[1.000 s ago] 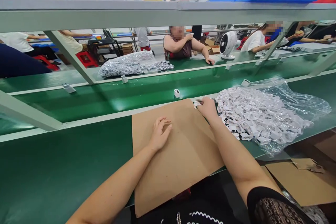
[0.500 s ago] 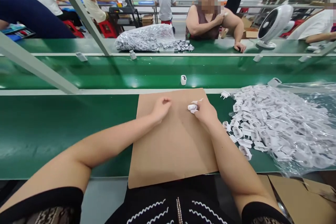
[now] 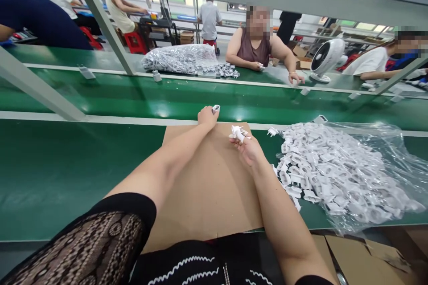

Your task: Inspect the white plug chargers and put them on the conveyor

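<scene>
My left hand point(image 3: 207, 118) reaches over the far edge of the cardboard sheet point(image 3: 207, 187). Its fingers are closed around a white charger housing point(image 3: 216, 108) whose dark open end shows. Palm up above the sheet, my right hand point(image 3: 249, 149) is closed on several white plug covers point(image 3: 238, 133), pins among them; how many it holds I cannot tell. To its right, a big heap of white plug covers point(image 3: 334, 169) lies partly inside a clear plastic bag point(image 3: 394, 142). One loose plug cover with two pins point(image 3: 272, 132) sits at the heap's left edge.
Beyond a white rail point(image 3: 140, 120) runs a green belt point(image 3: 117, 98), with white housings point(image 3: 157, 76) along its far side. A metal post point(image 3: 40, 80) slants at left. Across the belt, a seated person point(image 3: 254, 49) works beside a fan point(image 3: 327, 60) and a bagged heap point(image 3: 180, 59).
My left hand has moved forward to the belt and taken hold of the charger housing there. My right hand has turned palm up with the plug covers. The camera view has tilted.
</scene>
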Demonstrator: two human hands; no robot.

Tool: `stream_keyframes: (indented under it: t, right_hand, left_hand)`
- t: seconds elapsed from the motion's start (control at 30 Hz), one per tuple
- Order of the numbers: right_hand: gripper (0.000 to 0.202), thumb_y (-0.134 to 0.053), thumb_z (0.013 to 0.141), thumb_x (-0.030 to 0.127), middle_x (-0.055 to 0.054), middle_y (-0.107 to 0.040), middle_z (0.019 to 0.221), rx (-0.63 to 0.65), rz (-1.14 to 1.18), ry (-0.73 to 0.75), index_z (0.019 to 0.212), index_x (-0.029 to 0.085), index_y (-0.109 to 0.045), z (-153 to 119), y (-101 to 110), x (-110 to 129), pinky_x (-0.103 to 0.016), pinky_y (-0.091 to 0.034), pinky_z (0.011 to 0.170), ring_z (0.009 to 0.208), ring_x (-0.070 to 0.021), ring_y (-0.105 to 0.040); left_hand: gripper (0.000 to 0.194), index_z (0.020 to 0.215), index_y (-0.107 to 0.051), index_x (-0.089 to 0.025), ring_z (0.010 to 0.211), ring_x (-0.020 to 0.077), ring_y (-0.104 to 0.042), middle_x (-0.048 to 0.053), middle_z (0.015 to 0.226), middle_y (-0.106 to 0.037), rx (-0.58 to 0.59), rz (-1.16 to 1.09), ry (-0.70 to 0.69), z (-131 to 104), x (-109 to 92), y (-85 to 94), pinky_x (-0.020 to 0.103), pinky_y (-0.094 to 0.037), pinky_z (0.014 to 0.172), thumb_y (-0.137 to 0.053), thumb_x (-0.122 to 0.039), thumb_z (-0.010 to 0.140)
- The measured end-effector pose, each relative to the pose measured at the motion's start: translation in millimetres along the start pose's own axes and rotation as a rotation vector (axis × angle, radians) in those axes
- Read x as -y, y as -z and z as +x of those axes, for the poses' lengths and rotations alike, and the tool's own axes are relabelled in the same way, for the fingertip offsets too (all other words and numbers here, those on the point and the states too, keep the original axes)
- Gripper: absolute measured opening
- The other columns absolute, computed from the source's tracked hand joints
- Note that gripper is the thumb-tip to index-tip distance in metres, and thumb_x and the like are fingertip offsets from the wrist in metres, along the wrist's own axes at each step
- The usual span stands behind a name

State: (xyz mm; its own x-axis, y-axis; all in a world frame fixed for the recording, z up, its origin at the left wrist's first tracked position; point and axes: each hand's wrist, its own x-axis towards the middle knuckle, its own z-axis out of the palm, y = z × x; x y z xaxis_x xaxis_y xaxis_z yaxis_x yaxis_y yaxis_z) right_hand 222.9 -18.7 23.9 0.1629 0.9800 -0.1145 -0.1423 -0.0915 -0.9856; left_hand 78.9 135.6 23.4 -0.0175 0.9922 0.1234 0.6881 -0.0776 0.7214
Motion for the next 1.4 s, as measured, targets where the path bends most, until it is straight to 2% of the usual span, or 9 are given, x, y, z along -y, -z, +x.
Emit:
stream_keyframes:
  t: [0.13,0.33,0.43,0.53,0.63,0.8,0.93,1.2,1.4]
  right_hand:
    - [0.056,-0.086,0.06,0.067,-0.007,-0.078,0.095,0.089,0.139,-0.04,0.093,0.024,-0.071,-6.5,-3.0,6.4,-0.041,-0.059,0.091,0.092,-0.0246,-0.074]
    - [0.045,-0.094,0.059,0.056,-0.006,-0.076,0.098,0.115,0.139,0.0,0.082,0.022,-0.076,-24.2,-18.0,7.2,-0.038,-0.053,0.096,0.101,-0.0244,-0.069]
    - [0.037,-0.095,0.064,0.046,-0.004,-0.076,0.102,0.103,0.039,0.049,0.088,0.023,-0.079,-32.9,-24.9,2.6,-0.038,-0.053,0.095,0.1,-0.0227,-0.068]
    - [0.025,-0.088,0.074,0.042,-0.004,-0.075,0.099,0.099,-0.225,0.226,0.091,0.025,-0.079,-41.3,-28.6,0.3,-0.039,-0.055,0.089,0.094,-0.022,-0.069]
    - [0.012,-0.081,0.083,0.032,-0.004,-0.074,0.099,0.143,-0.51,0.428,0.093,0.027,-0.08,-50.6,-29.9,4.2,-0.039,-0.057,0.087,0.09,-0.0202,-0.069]
    - [0.019,-0.07,0.092,0.021,-0.003,-0.075,0.099,0.225,-0.713,0.607,0.107,0.028,-0.078,-61.7,-32.1,9.6,-0.041,-0.056,0.089,0.092,-0.0206,-0.07]
    - [0.018,-0.069,0.094,0.022,-0.003,-0.076,0.102,0.269,-0.78,0.668,0.109,0.03,-0.076,-65.4,-35.4,7.9,-0.043,-0.056,0.088,0.094,-0.0222,-0.071]
    - [0.015,-0.066,0.098,0.028,-0.004,-0.076,0.1,0.238,-1.031,0.792,0.11,0.03,-0.074,-64.3,-35.4,7.6,-0.045,-0.054,0.088,0.095,-0.0255,-0.069]
    - [0.017,-0.064,0.098,0.023,-0.003,-0.075,0.101,0.269,-0.978,0.761,0.11,0.029,-0.073,-63.4,-36.7,7.7,-0.043,-0.053,0.088,0.095,-0.0246,-0.068]
  left_hand:
    - [0.016,0.105,-0.067,-0.018,0.107,0.0261,-0.066,0.011,0.115,-0.07,0.07,-0.043,-0.128,-36.9,18.8,32.6,0.038,-0.051,0.097,-0.06,-0.026,0.094]
    - [0.024,0.104,-0.071,-0.022,0.095,0.0249,-0.069,0.005,0.101,-0.075,0.283,-0.127,-0.292,-154.2,55.8,79.3,0.04,-0.053,0.089,-0.063,-0.041,0.091]
    - [0.022,0.105,-0.071,-0.025,0.097,0.0238,-0.068,0.003,0.101,-0.075,0.331,-0.167,-0.335,-185.7,66.8,85.7,0.044,-0.047,0.1,-0.064,-0.04,0.092]
    - [0.028,0.113,-0.068,-0.024,0.108,0.0256,-0.064,0.005,0.112,-0.072,0.336,-0.19,-0.383,-187.6,72.8,83.7,0.046,-0.042,0.106,-0.069,-0.04,0.09]
    - [0.043,0.116,-0.068,-0.024,0.111,0.027,-0.063,0.005,0.115,-0.072,0.355,-0.201,-0.396,-180.1,77.0,80.7,0.046,-0.04,0.106,-0.08,-0.048,0.083]
    - [0.026,0.106,-0.072,-0.025,0.103,0.0233,-0.064,0.002,0.102,-0.073,0.343,-0.239,-0.413,-179.5,79.3,79.5,0.043,-0.04,0.104,-0.075,-0.046,0.091]
    - [0.026,0.103,-0.073,-0.023,0.101,0.024,-0.063,0.004,0.1,-0.071,0.36,-0.209,-0.425,-180.9,79.2,78.3,0.044,-0.04,0.103,-0.07,-0.047,0.094]
    - [0.025,0.095,-0.073,-0.022,0.098,0.0242,-0.061,0.003,0.093,-0.068,0.337,-0.241,-0.436,-178.8,82.2,73.2,0.046,-0.039,0.104,-0.071,-0.047,0.093]
    - [0.024,0.094,-0.073,-0.022,0.1,0.0251,-0.061,0.003,0.093,-0.067,0.322,-0.258,-0.431,-179.1,83.7,69.8,0.05,-0.037,0.109,-0.073,-0.046,0.091]
